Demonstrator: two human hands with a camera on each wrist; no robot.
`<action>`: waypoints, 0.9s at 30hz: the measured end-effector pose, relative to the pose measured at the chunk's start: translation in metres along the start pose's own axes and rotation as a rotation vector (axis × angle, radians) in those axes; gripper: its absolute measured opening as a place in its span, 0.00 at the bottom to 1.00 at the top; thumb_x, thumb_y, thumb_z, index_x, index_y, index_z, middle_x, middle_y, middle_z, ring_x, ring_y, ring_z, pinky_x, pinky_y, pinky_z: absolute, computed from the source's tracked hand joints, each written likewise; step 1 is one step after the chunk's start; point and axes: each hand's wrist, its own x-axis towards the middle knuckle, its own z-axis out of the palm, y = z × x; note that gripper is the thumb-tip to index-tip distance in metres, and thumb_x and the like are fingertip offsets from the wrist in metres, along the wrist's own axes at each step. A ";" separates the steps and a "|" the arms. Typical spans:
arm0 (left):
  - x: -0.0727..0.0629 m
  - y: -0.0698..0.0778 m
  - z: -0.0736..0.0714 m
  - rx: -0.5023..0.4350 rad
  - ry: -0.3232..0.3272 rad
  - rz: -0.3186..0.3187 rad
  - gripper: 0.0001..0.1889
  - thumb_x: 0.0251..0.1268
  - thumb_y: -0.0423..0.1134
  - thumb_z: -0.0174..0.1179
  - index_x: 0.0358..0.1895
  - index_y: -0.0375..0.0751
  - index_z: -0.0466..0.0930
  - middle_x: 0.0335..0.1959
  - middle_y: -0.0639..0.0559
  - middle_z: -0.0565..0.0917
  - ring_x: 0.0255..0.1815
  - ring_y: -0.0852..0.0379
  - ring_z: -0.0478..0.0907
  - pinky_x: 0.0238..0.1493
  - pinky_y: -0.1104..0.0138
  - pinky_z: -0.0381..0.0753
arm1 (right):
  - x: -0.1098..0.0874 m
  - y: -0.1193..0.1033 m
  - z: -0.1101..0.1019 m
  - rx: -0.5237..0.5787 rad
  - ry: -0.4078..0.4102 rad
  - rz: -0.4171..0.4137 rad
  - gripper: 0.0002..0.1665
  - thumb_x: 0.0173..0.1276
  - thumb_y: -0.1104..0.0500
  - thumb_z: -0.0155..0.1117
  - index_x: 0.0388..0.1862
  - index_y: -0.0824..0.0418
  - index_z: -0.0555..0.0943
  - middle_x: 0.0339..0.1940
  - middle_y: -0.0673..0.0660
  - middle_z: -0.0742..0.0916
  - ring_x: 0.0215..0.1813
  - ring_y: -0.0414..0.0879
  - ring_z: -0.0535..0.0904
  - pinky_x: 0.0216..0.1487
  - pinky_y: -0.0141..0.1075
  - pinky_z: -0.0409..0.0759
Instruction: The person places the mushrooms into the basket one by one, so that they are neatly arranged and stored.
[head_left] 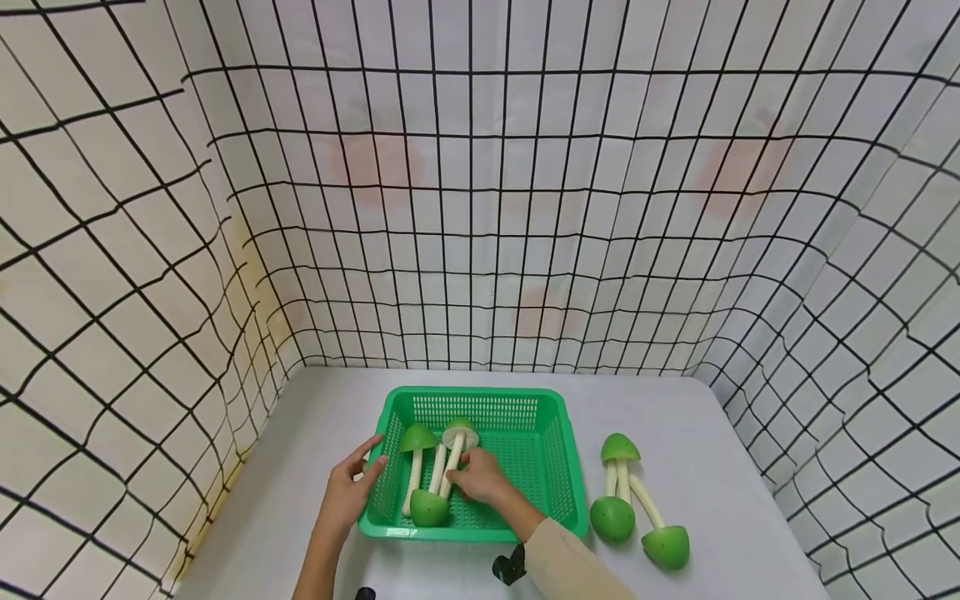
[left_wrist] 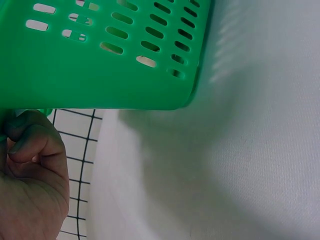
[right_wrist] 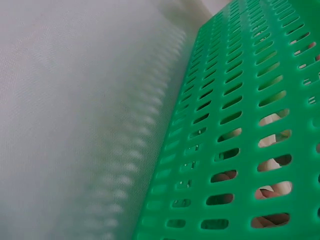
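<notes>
A green plastic basket [head_left: 558, 454] stands on the white surface, with three green-capped model mushrooms lying in its left half. My left hand [head_left: 350, 487] is at the left rim, holding it between thumb and fingers; the left wrist view shows the bent fingers [left_wrist: 37, 137] against the basket's edge. Reaching in over the front rim, my right hand [head_left: 480, 477] pinches the pale stem of one mushroom [head_left: 454, 454], its cap toward the back. Beside it lie a mushroom [head_left: 430, 507] with its cap forward and another mushroom [head_left: 417, 442] by the left wall. Through the slots in the right wrist view, parts of fingers show.
Right of the basket, three more green-capped mushrooms lie close together: one with its cap back [head_left: 620, 447], one mushroom [head_left: 612, 519] with its cap forward, one slanted mushroom [head_left: 665, 546]. Black netting [head_left: 487, 208] over pale walls encloses the back and both sides.
</notes>
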 end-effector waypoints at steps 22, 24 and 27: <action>0.002 0.002 -0.002 -0.003 -0.012 0.013 0.27 0.72 0.53 0.64 0.72 0.56 0.75 0.31 0.47 0.77 0.34 0.56 0.70 0.32 0.66 0.74 | 0.001 0.000 -0.006 0.018 -0.010 0.013 0.25 0.71 0.64 0.65 0.65 0.73 0.75 0.30 0.56 0.85 0.29 0.47 0.83 0.28 0.38 0.77; 0.001 0.003 -0.002 -0.002 -0.013 0.009 0.27 0.72 0.53 0.64 0.72 0.56 0.75 0.32 0.46 0.77 0.34 0.56 0.71 0.32 0.66 0.74 | 0.000 0.001 -0.006 0.017 -0.013 0.019 0.26 0.72 0.63 0.65 0.65 0.74 0.74 0.32 0.56 0.85 0.29 0.46 0.82 0.29 0.39 0.78; 0.000 0.003 -0.001 -0.002 -0.014 0.004 0.27 0.73 0.51 0.64 0.72 0.56 0.75 0.32 0.46 0.77 0.35 0.56 0.71 0.32 0.66 0.74 | -0.001 0.003 -0.007 0.016 -0.014 0.025 0.27 0.73 0.61 0.65 0.65 0.76 0.74 0.36 0.59 0.85 0.31 0.46 0.82 0.31 0.40 0.79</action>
